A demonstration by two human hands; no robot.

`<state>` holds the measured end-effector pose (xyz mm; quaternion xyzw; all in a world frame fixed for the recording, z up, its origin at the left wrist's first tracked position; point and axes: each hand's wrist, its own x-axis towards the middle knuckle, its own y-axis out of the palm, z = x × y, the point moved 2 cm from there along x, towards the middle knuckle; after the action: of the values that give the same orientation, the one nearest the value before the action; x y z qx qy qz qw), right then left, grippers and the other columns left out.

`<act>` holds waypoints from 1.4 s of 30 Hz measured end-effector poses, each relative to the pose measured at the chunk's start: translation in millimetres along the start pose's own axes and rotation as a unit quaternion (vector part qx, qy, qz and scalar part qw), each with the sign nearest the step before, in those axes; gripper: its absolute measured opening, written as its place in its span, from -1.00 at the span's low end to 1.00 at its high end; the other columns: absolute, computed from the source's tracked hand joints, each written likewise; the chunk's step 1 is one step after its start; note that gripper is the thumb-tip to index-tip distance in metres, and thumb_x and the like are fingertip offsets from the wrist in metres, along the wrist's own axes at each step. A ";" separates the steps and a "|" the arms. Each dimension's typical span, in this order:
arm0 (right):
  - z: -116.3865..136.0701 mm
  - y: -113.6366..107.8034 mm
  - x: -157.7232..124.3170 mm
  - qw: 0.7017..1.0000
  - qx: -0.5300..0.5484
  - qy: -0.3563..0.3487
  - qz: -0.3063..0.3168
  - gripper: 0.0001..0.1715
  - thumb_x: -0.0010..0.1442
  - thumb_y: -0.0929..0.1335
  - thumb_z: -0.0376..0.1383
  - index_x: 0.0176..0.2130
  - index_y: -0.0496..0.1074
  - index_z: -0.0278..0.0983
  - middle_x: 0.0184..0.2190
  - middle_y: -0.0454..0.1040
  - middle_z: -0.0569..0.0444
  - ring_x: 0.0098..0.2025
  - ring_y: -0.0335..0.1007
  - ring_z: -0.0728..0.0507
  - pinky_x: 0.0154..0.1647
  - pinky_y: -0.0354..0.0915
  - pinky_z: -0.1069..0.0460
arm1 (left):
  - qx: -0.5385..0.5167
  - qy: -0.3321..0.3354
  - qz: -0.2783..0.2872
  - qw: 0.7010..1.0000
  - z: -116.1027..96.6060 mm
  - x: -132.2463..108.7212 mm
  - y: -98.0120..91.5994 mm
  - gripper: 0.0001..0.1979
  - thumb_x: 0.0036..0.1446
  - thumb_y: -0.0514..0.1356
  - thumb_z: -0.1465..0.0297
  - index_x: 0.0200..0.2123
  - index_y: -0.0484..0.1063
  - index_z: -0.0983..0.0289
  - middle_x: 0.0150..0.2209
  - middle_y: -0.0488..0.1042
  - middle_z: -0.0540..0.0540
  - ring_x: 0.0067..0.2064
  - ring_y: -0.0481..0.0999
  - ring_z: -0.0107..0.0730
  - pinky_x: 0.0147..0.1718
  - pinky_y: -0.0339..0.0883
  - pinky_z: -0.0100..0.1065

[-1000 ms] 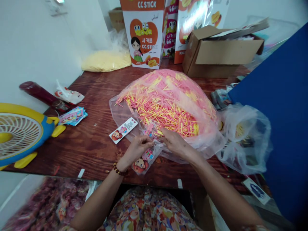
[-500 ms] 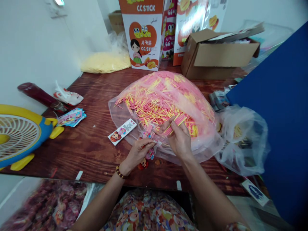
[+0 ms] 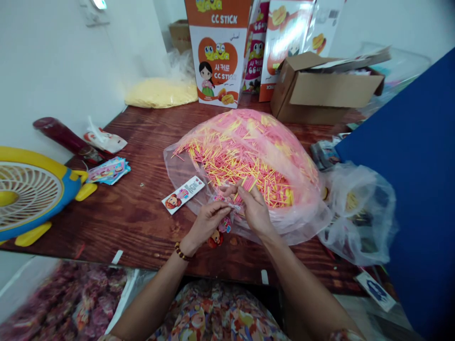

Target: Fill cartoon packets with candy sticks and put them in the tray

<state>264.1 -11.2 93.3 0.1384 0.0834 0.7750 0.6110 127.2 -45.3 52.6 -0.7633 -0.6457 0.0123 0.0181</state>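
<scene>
My left hand (image 3: 206,222) is closed, pinching the edge of a small clear plastic packet (image 3: 225,224) printed with a red-haired cartoon figure. Close beside it, my right hand (image 3: 256,210) is wrapped round a bunch of thin pink and yellow sticks (image 3: 248,183). The bunch is held at the packet's upper end; fingers hide whether any sticks are inside it. Behind both hands lies a big translucent pink bag (image 3: 298,156), open towards me and full of loose sticks (image 3: 227,158). A white printed card (image 3: 183,194) rests left of my hands, on the bag's edge and the table.
A yellow and blue fan (image 3: 31,194), a dark red bottle (image 3: 64,137) and a pile of printed packets (image 3: 110,170) stand left. Behind are a yellow-filled bag (image 3: 159,93), a CC Stick box (image 3: 218,61) and an open carton (image 3: 330,90). A white plastic bag (image 3: 359,213) sits right.
My right hand has moved left with the bunch of sticks, closer to the packet. My left hand keeps its pinch on the packet. The whole view has shifted slightly.
</scene>
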 end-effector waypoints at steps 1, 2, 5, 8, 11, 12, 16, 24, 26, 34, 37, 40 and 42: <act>0.4 -0.4 0.3 1.000 -0.022 0.001 0.010 -0.82 0.29 0.30 -0.16 -0.24 0.44 -0.19 -0.21 0.60 0.08 0.02 0.47 -0.15 0.16 0.25 -0.07 | 0.000 0.006 -0.007 1.000 0.8 0.7 -0.7 -0.72 0.20 0.21 0.18 -0.34 0.51 0.31 -0.53 0.35 -0.06 -0.54 0.25 -0.56 -0.52 0.18 -0.49; 0.7 -1.0 0.3 0.999 -0.041 0.002 0.020 -0.82 0.29 0.30 -0.17 -0.24 0.45 -0.19 -0.17 0.60 0.07 0.05 0.46 -0.15 0.19 0.23 -0.06 | 0.000 0.011 -0.016 1.000 1.6 1.4 -1.4 -0.73 0.20 0.22 0.19 -0.34 0.52 0.31 -0.51 0.37 -0.04 -0.51 0.28 -0.54 -0.48 0.21 -0.48; 1.9 -3.9 -0.2 0.998 -0.044 0.009 0.034 -0.79 0.28 0.32 -0.18 -0.11 0.44 -0.19 -0.09 0.60 0.05 0.11 0.43 -0.16 0.22 0.21 -0.09 | -0.011 0.012 -0.042 0.999 5.1 2.7 -3.0 -0.74 0.17 0.24 0.20 -0.33 0.54 0.30 -0.45 0.43 -0.01 -0.42 0.35 -0.48 -0.38 0.28 -0.45; 4.7 -6.4 0.4 0.999 -0.029 0.007 0.020 -0.67 0.34 0.27 -0.09 0.01 0.37 -0.17 -0.08 0.60 0.03 0.11 0.44 -0.17 0.24 0.19 -0.14 | -0.035 0.006 -0.043 0.998 8.2 4.7 -2.5 -0.74 0.16 0.25 0.20 -0.31 0.55 0.30 -0.40 0.48 0.02 -0.37 0.40 -0.44 -0.32 0.32 -0.42; 10.5 -7.4 1.6 0.996 -0.089 0.001 0.018 -0.60 0.39 0.17 -0.04 0.02 0.40 -0.18 -0.05 0.59 0.00 0.10 0.45 -0.16 0.24 0.19 -0.13 | -0.062 0.011 -0.038 0.997 8.7 8.1 -0.9 -0.75 0.15 0.26 0.21 -0.31 0.57 0.30 -0.35 0.53 0.04 -0.33 0.45 -0.42 -0.27 0.35 -0.40; 12.9 -7.5 1.4 0.991 -0.127 0.004 0.032 -0.59 0.39 0.17 -0.05 0.01 0.43 -0.19 -0.02 0.58 0.00 0.11 0.44 -0.16 0.24 0.19 -0.12 | -0.071 0.014 -0.041 0.997 8.4 9.5 -0.6 -0.75 0.15 0.27 0.22 -0.30 0.57 0.30 -0.34 0.54 0.04 -0.31 0.46 -0.41 -0.25 0.36 -0.40; 23.5 -12.6 -4.7 0.961 -0.252 0.013 0.115 -0.58 0.39 0.21 -0.08 0.05 0.47 -0.19 0.14 0.47 0.01 0.23 0.32 -0.15 0.29 0.13 -0.09 | -0.094 0.030 -0.053 0.994 6.4 14.8 -1.8 -0.75 0.11 0.31 0.22 -0.27 0.59 0.30 -0.31 0.57 0.06 -0.29 0.49 -0.41 -0.22 0.39 -0.39; 24.2 -34.4 -7.2 0.902 -0.425 -0.059 0.046 -0.77 0.27 0.35 -0.15 -0.30 0.50 -0.24 -0.35 0.55 0.06 -0.30 0.45 -0.11 -0.24 0.31 0.02 | -0.072 0.079 -0.077 0.991 1.5 18.3 -9.0 -0.81 0.13 0.30 0.29 -0.24 0.61 0.27 -0.28 0.60 0.08 -0.29 0.53 -0.40 -0.23 0.43 -0.37; 25.5 -30.9 -5.6 0.890 -0.444 -0.097 0.043 -0.77 0.27 0.35 -0.18 -0.37 0.49 -0.24 -0.41 0.53 0.07 -0.34 0.42 -0.09 -0.27 0.27 0.03 | -0.031 0.118 -0.081 0.989 -5.1 16.1 -12.3 -0.83 0.18 0.26 0.34 -0.22 0.62 0.25 -0.24 0.60 0.10 -0.20 0.54 -0.36 -0.13 0.42 -0.33; 20.1 -13.4 -14.1 0.913 -0.383 -0.076 0.119 -0.75 0.25 0.36 -0.21 -0.44 0.48 -0.25 -0.51 0.45 0.14 -0.42 0.33 -0.04 -0.35 0.19 0.08 | 0.079 0.175 -0.119 0.974 -10.3 -11.2 -31.4 -0.83 0.24 0.20 0.41 -0.18 0.60 0.20 -0.20 0.54 0.10 -0.15 0.51 -0.35 -0.12 0.38 -0.33; -3.5 -18.0 -11.0 0.919 -0.365 -0.005 0.147 -0.73 0.24 0.36 -0.20 -0.46 0.44 -0.25 -0.54 0.40 0.18 -0.47 0.27 -0.01 -0.41 0.14 0.10 | 0.110 0.124 -0.111 0.980 3.4 -13.1 -36.7 -0.83 0.25 0.19 0.39 -0.20 0.59 0.22 -0.32 0.53 0.06 -0.28 0.49 -0.39 -0.24 0.36 -0.37; -28.9 -26.8 6.2 0.919 -0.381 0.041 0.094 -0.76 0.22 0.33 -0.25 -0.47 0.40 -0.26 -0.57 0.38 0.20 -0.49 0.27 -0.01 -0.43 0.11 0.11 | 0.152 0.083 -0.112 0.979 17.2 0.5 -40.4 -0.82 0.25 0.16 0.37 -0.22 0.57 0.24 -0.30 0.55 0.09 -0.25 0.51 -0.35 -0.20 0.36 -0.33; -41.2 -32.5 21.6 0.901 -0.425 0.067 0.054 -0.76 0.21 0.32 -0.26 -0.47 0.41 -0.26 -0.57 0.40 0.19 -0.48 0.30 -0.02 -0.42 0.12 0.11 | 0.182 0.076 -0.111 0.974 24.5 14.2 -40.9 -0.79 0.25 0.14 0.36 -0.14 0.55 0.25 -0.22 0.56 0.13 -0.17 0.52 -0.30 -0.12 0.36 -0.28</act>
<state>276.4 19.1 47.0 -0.1824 -0.2214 0.7758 0.5620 88.2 -24.3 30.0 -0.6696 -0.7100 0.0698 0.2066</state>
